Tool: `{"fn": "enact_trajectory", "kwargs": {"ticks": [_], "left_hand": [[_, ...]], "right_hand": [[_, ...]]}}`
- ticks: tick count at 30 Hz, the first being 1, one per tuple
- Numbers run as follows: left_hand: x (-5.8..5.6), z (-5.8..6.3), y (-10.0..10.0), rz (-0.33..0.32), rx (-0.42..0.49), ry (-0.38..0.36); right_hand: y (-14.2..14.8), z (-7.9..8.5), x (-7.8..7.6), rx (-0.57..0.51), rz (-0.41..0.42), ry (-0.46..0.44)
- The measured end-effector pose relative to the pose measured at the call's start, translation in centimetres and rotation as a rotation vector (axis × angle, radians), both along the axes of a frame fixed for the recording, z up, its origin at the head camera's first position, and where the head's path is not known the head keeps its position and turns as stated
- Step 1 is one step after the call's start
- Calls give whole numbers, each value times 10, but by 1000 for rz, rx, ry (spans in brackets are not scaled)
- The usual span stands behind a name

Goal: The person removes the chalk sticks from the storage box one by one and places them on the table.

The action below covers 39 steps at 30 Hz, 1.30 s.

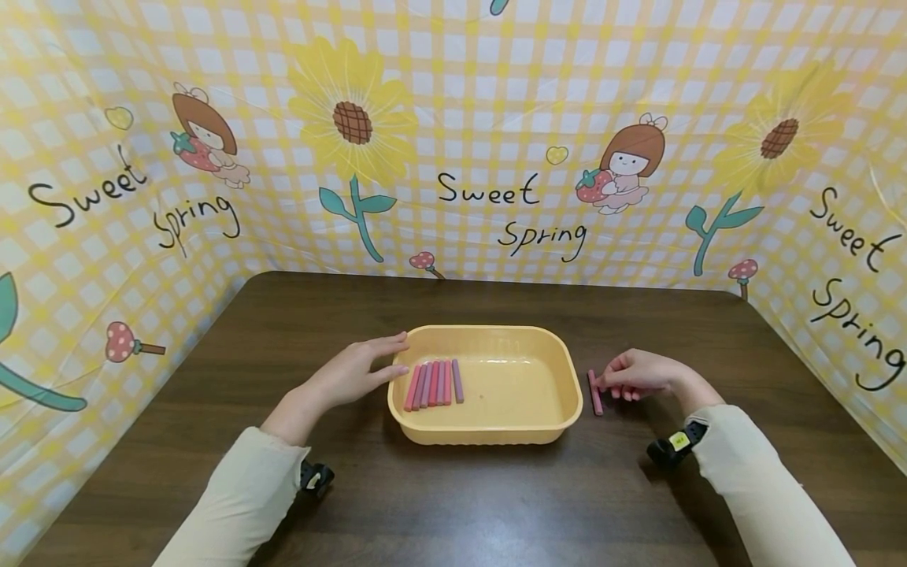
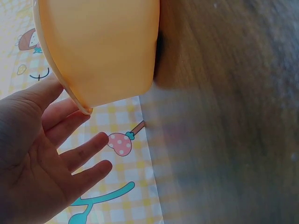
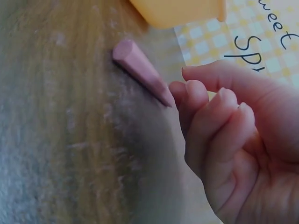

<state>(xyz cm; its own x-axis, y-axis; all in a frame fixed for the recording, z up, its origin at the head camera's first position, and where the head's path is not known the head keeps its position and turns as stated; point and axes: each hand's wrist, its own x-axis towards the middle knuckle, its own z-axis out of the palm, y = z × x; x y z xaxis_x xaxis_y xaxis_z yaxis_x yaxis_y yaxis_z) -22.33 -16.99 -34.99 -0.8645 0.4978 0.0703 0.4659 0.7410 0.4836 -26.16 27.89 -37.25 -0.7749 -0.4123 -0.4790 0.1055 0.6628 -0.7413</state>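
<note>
A yellow tray (image 1: 489, 437) stands mid-table, holding several pink and purple chalk-like sticks (image 1: 432, 384) side by side at its left. My left hand (image 1: 363, 366) rests at the tray's left rim with loosely straight fingers. In the left wrist view its thumb and nearest fingers meet the rim, while two fingers (image 2: 91, 161) stand apart from it. Right of the tray, another pink stick (image 1: 597, 398) lies on the table, its length pointing away from me. The thumb and index finger of my right hand (image 1: 641, 374) pinch it near the far end; other fingers (image 3: 219, 116) are curled.
Dark wooden table (image 1: 460, 504) lies all around the tray. A yellow checked cloth (image 1: 489, 94) with flowers and lettering hangs behind it and along both sides. Each wrist wears a small black camera (image 1: 669, 450).
</note>
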Motion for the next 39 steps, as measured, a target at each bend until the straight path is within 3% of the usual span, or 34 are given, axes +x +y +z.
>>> {"fn": "enact_trajectory", "kwargs": {"ticks": [12, 21, 28, 39], "left_hand": [[-1, 0, -1, 8, 2, -10], [-1, -2, -1, 5, 0, -5], [0, -1, -1, 4, -4, 2], [-1, -1, -1, 8, -7, 0]], "right_hand": [[-21, 31, 7, -64, 53, 81], [-32, 52, 7, -108, 15, 68], [-40, 62, 4, -133, 51, 75], [-66, 74, -3, -82, 121, 108]]}}
